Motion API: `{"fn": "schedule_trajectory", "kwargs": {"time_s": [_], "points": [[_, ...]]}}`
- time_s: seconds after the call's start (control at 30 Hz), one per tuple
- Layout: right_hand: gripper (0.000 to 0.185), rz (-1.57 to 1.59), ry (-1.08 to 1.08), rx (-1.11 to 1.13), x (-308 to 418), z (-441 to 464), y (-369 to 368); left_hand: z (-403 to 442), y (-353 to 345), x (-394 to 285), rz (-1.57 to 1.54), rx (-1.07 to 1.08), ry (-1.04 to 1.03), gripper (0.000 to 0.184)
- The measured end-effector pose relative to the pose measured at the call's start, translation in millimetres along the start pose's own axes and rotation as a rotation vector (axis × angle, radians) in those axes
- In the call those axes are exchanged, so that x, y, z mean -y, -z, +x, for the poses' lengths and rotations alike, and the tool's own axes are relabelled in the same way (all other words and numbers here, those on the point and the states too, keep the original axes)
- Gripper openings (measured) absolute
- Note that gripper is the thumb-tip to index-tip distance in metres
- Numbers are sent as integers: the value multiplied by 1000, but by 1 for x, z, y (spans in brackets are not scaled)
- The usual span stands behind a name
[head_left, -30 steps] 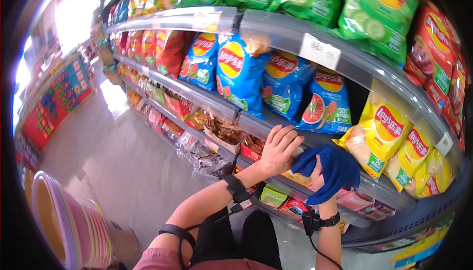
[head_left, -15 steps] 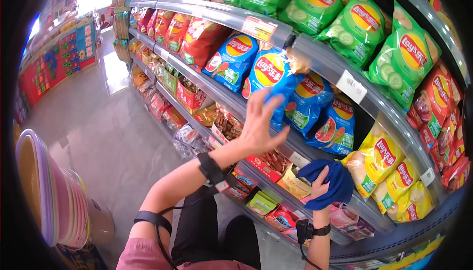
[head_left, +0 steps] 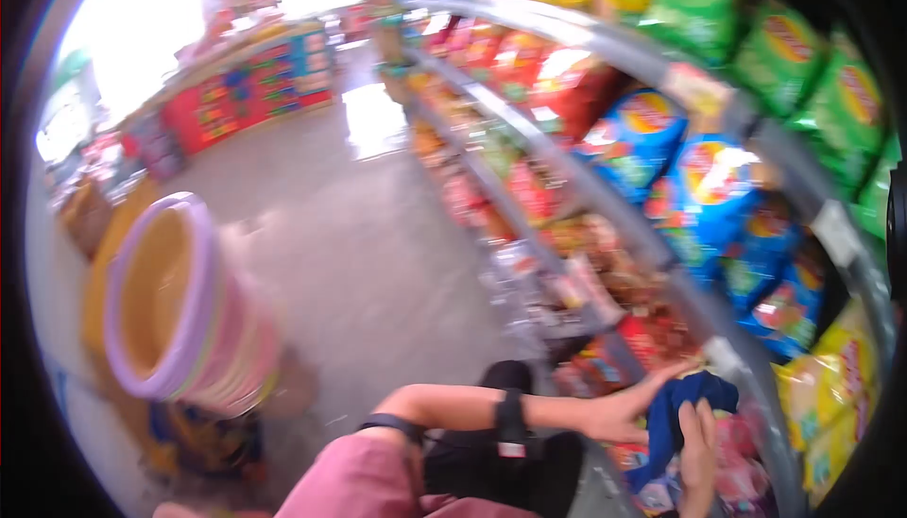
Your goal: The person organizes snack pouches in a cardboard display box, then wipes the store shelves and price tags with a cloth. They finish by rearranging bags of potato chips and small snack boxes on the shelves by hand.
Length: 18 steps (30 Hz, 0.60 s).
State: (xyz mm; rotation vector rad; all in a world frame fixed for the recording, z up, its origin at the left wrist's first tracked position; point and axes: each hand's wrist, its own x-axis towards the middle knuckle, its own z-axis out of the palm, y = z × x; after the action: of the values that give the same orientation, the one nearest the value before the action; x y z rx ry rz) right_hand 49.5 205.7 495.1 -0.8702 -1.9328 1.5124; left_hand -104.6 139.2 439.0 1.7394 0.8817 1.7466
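A dark blue cloth (head_left: 667, 424) is bunched between my two hands, in front of the lower shelf. My right hand (head_left: 697, 450) is closed on it from the near side, fingers pressed along the fabric. My left hand (head_left: 619, 414) meets its left edge with fingers and thumb apart; some fingertips are hidden behind the cloth. Part of the cloth hangs down below the hands. Motion blur softens the picture. Blue chip bags (head_left: 713, 187) stand on the shelf above my hands, with yellow chip bags (head_left: 831, 395) to the right.
Shelves with a grey front rail (head_left: 652, 235) curve along the right, carrying green chip bags (head_left: 694, 3) higher up and red packets lower down. A stack of plastic buckets (head_left: 203, 320) stands at the left on the grey floor (head_left: 331, 254). A red display counter (head_left: 246, 93) is farther back.
My view has swung left, so the shelves sit farther right. My left hand has come down from the blue chip bags to the cloth in my right hand.
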Motion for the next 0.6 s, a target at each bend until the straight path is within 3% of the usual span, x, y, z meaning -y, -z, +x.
{"fn": "schedule_trajectory", "kwargs": {"time_s": [0.07, 0.1, 0.13, 0.2, 0.3, 0.4, 0.47, 0.53, 0.57, 0.6], "points": [[26, -311, 30, 336, 45, -1, -5, -29, 5, 9, -165, 45, 262, 63], [20, -658, 88, 318, 47, 7, 14, -40, 8, 3, -62, -1, 241, 47], [21, -1014, 151, 271, 41, 21, 34, -56, 18, 2, -248, -18, 385, 32], [28, -380, 94, 74, 36, 43, 53, -95, 31, 27, -564, -82, 569, 26], [19, -212, 168, -7, 59, 61, 43, -126, 17, 29, -955, -391, 866, 27], [20, -289, 84, 164, 49, 57, 11, -125, -5, 32, -879, -244, 972, 33], [21, -442, 298, 24, 45, 64, 36, -134, -9, 41, -916, -257, 1017, 26], [19, -718, 272, -42, 62, 69, 86, -162, -3, 63, -918, -350, 1127, 20], [19, -715, 264, -50, 52, 81, 104, -193, -2, 96, -1165, -422, 1029, 24], [21, -568, 424, -170, 42, 96, 126, -213, 7, 110, -1157, -448, 1075, 26]]}}
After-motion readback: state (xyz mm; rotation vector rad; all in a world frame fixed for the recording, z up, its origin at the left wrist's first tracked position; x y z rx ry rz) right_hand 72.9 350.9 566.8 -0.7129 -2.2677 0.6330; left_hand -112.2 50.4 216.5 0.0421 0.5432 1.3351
